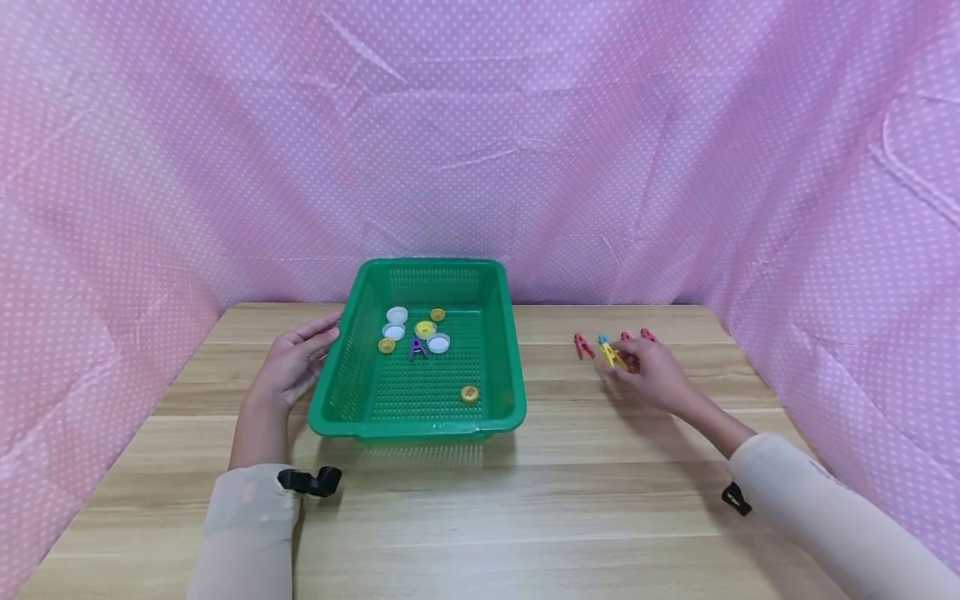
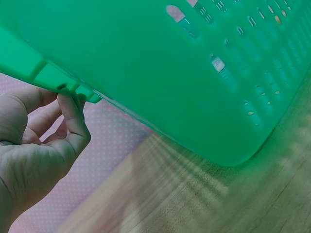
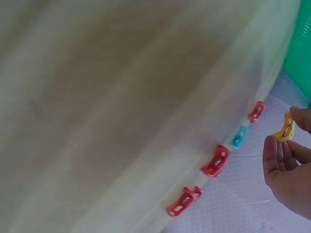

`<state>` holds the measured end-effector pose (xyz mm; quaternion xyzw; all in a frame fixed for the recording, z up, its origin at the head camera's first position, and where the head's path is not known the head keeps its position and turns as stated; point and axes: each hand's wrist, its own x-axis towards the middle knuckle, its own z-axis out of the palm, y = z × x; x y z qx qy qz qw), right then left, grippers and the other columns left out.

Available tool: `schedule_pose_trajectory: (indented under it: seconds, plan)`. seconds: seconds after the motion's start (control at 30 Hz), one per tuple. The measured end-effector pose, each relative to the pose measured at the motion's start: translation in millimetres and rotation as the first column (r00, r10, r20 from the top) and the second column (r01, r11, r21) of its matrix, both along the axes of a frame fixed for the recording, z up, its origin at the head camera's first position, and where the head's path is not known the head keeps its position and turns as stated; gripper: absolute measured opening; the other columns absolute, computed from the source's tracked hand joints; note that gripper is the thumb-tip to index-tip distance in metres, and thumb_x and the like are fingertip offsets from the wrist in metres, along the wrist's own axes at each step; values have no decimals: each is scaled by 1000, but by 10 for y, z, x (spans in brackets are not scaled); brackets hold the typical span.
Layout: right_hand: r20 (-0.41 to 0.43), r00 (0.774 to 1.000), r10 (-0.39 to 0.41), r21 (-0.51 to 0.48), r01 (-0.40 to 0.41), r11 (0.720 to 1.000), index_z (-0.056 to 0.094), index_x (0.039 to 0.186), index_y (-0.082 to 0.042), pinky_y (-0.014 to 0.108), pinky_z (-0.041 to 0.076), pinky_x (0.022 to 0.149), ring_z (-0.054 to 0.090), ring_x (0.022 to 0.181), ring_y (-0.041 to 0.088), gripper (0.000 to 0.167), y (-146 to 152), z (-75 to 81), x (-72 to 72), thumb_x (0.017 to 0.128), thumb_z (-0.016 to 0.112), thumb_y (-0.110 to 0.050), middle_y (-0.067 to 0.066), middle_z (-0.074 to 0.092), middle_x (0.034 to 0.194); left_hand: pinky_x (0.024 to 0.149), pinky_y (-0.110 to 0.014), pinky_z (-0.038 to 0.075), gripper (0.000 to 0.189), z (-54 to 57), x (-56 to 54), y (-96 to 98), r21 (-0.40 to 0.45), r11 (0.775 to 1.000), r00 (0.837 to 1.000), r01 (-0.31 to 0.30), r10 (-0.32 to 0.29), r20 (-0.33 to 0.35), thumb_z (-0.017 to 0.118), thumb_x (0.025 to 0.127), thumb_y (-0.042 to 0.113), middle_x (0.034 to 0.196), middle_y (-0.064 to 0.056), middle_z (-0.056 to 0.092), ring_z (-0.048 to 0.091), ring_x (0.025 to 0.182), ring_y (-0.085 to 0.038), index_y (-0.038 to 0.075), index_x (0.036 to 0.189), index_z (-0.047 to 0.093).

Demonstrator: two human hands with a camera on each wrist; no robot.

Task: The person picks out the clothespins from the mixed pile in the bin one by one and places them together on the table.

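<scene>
A green plastic basket (image 1: 427, 429) has its left rim pinched between the thumb and fingers of my left hand (image 1: 294, 362). The left wrist view shows that hand (image 2: 43, 131) at the lip, outside the basket's wall (image 2: 146, 63). Inside lie a purple clothespin (image 1: 417, 348), white caps (image 1: 438, 342) and yellowish caps (image 1: 469, 394). Over the table's right side, my right hand (image 1: 652, 372) holds a yellow clothespin (image 3: 286, 127) between thumb and fingers. A blue clothespin (image 3: 238, 137) and red clothespins (image 3: 215, 161) lie in a row close by; my fingers partly hide them in the head view.
The wooden table (image 1: 465, 517) carries the basket at its middle left and the clothespin row at its right. A pink dotted cloth (image 1: 480, 150) hangs behind and along both sides. Black straps (image 1: 309, 482) circle my sleeves.
</scene>
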<state>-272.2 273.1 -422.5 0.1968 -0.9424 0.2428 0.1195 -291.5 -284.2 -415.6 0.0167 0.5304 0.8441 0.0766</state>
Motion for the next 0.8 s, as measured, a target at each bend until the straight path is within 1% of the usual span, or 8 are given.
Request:
schedule_pose_trajectory:
  seconds: [0.17, 0.33, 0.5, 0.57, 0.7, 0.73, 0.8]
  plan:
    - [76, 997, -28, -13, 29, 999, 69, 116, 13, 23, 43, 54, 52, 66, 16, 36, 39, -61, 44, 87, 80, -4, 7, 63, 78, 82, -23, 61, 31, 5, 5, 2, -6, 1000, 1000, -4, 4, 4, 64, 100, 1, 117, 1, 73, 72, 97, -11, 7, 130, 71]
    - [128, 989, -79, 13, 78, 997, 69, 118, 12, 23, 42, 52, 52, 65, 14, 39, 67, -103, 97, 87, 82, -8, 4, 63, 76, 82, -23, 61, 31, 9, 6, 7, -3, 1000, 1000, 0, 0, 0, 64, 101, 1, 117, 1, 73, 72, 97, -11, 7, 130, 70]
    - [147, 984, -97, 24, 95, 995, 68, 120, 12, 23, 39, 49, 49, 62, 14, 41, 84, -128, 116, 88, 81, -9, 3, 60, 70, 81, -23, 61, 29, 15, 7, 3, 1, 1000, 1000, -4, 4, -9, 61, 102, 0, 115, 1, 74, 72, 96, -11, 8, 127, 73]
    - [146, 984, -97, 33, 93, 995, 68, 120, 12, 25, 39, 50, 49, 62, 15, 40, 85, -131, 112, 88, 81, -9, 4, 60, 70, 80, -23, 61, 29, 16, 7, 1, 2, 1000, 1000, -8, 8, -7, 61, 102, -1, 114, 1, 74, 72, 96, -11, 8, 126, 73]
    - [125, 987, -99, 62, 92, 994, 70, 117, 12, 27, 44, 56, 54, 67, 15, 40, 68, -128, 117, 87, 82, -12, 6, 65, 75, 80, -23, 61, 29, 16, 7, 3, -2, 1000, 1000, -10, 10, 8, 63, 101, 1, 115, 1, 74, 72, 96, -11, 9, 127, 73]
    - [120, 988, -98, 75, 90, 993, 70, 116, 12, 28, 44, 57, 53, 67, 15, 39, 64, -131, 118, 87, 82, -12, 6, 65, 75, 80, -23, 61, 29, 15, 7, 4, -2, 1000, 1000, -9, 9, 11, 63, 101, 1, 115, 1, 74, 72, 96, -11, 9, 127, 73]
    - [120, 989, -87, 91, 76, 993, 72, 112, 11, 27, 42, 56, 52, 66, 14, 35, 51, -132, 123, 88, 82, -12, 4, 64, 74, 81, -23, 61, 30, 16, 9, 8, -1, 1000, 1000, -5, 5, 12, 63, 101, 1, 115, 1, 73, 72, 96, -11, 8, 128, 72]
